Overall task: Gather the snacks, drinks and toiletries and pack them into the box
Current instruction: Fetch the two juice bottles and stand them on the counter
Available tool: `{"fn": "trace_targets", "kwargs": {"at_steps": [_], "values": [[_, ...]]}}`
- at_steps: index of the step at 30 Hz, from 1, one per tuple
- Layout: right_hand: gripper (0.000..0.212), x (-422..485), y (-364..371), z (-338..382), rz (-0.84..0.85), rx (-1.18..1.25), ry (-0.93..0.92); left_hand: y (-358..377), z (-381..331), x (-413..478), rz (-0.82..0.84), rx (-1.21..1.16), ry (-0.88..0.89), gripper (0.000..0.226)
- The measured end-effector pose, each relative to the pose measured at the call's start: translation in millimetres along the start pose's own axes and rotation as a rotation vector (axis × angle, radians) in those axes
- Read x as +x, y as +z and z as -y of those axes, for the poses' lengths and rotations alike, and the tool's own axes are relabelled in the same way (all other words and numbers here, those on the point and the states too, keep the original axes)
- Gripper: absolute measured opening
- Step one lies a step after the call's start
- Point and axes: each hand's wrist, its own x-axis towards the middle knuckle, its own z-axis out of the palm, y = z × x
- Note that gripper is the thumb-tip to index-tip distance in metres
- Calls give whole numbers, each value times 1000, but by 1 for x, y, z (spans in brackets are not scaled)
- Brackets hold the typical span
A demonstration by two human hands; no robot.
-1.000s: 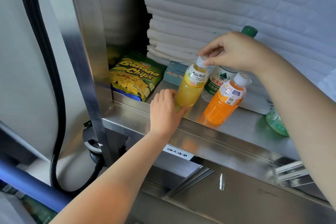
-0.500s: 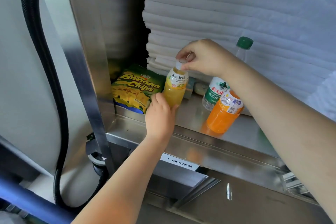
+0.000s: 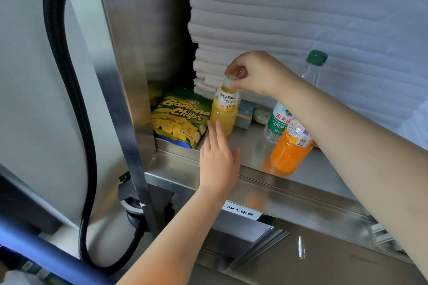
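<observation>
Stainless steel, brushed and reflective, forms the shelf (image 3: 254, 152) and the upright post at its left. On it we note a yellow juice bottle (image 3: 224, 115): clear plastic, rounded shoulders, white printed label, white cap. It stands just right of a glossy green-and-yellow banana chips bag (image 3: 180, 118), which leans in the shelf's left corner. A small teal carton (image 3: 244, 114) sits just behind the bottle to the right.

The right hand (image 3: 257, 74) comes from above, its fingertips pinching the bottle's cap. The left hand (image 3: 217, 162) reaches up over the shelf's front lip, fingers straight and together, tips touching the bottle's lower side and gripping nothing. These fingers cover the bottle's base, so we cannot tell whether it rests on the steel.

Further right stands an orange drink bottle (image 3: 289, 148), same rounded shape, casting an orange reflection on the metal. Its cap is hidden under the right forearm. Behind it is a clear water bottle (image 3: 278, 120) with a green screw cap. The forearm crosses its middle, leaving only label and neck visible.

A pale oval object (image 3: 260, 114) beside the carton is too small to identify. Folded white linens (image 3: 301, 18), soft and ribbed at the edges, fill the back. A black corrugated hose (image 3: 67, 76) loops at left. A white label (image 3: 240, 211) on the shelf edge is partly legible.
</observation>
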Motion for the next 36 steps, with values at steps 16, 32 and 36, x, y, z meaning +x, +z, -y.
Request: {"fn": "trace_targets", "kwargs": {"at_steps": [16,32,36], "values": [[25,-81,-42,-24,-164,67,14,-4,1,-20,9,-23,75,73],[31,-157,-50,-67,-37,75,141,31,-49,-31,157,-113,328,59],[30,-152,-56,-67,2,25,164,33,-50,-30,179,-130,299,63]]}}
